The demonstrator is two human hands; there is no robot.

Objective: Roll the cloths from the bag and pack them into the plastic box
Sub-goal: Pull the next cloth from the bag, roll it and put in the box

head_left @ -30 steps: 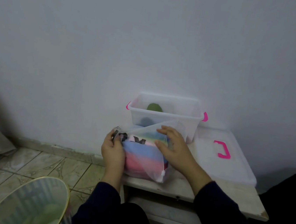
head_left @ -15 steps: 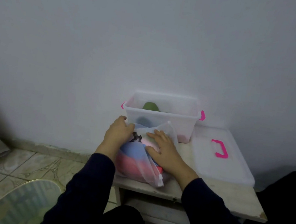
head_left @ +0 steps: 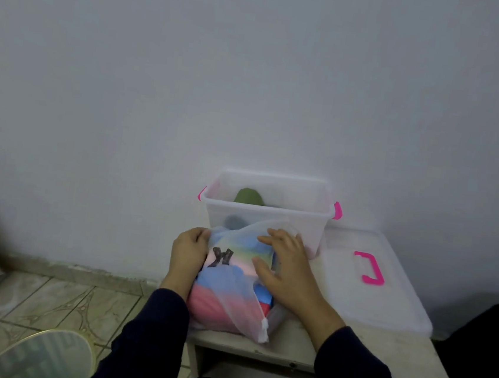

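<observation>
A plain pale wall (head_left: 253, 81) fills the upper field; a tiled floor (head_left: 45, 299) runs along its base at 8 o'clock. A low white table (head_left: 394, 352) stands against the wall at 5 o'clock from frame centre.

The plastic box (head_left: 269, 218) sits at the table's rear edge, against the wall, lid off, with pink latches on both ends. A green rolled cloth (head_left: 249, 196) is visible inside it at the rear left; a darker shape shows through the front wall, identity unclear. The box lid (head_left: 384, 301), clear with a pink handle (head_left: 370, 267), lies flat on the table at 3 o'clock from the bag.

The bag (head_left: 231, 294), translucent white mesh, lies on the table directly in front of the box, its upper edge overlapping the box's front wall. It contains folded cloths (head_left: 226, 278) in blue, pink and pastel stripes, one bearing a dark printed mark.

The left hand (head_left: 189, 253) grips the bag's left upper edge at 9 o'clock, fingers curled around the mesh. The right hand (head_left: 286, 266) rests flat on the bag's top right at 2 o'clock, fingers extended and spread. Both arms wear dark sleeves.

A round glass-topped object (head_left: 39, 357) occupies the floor at 7 o'clock.
</observation>
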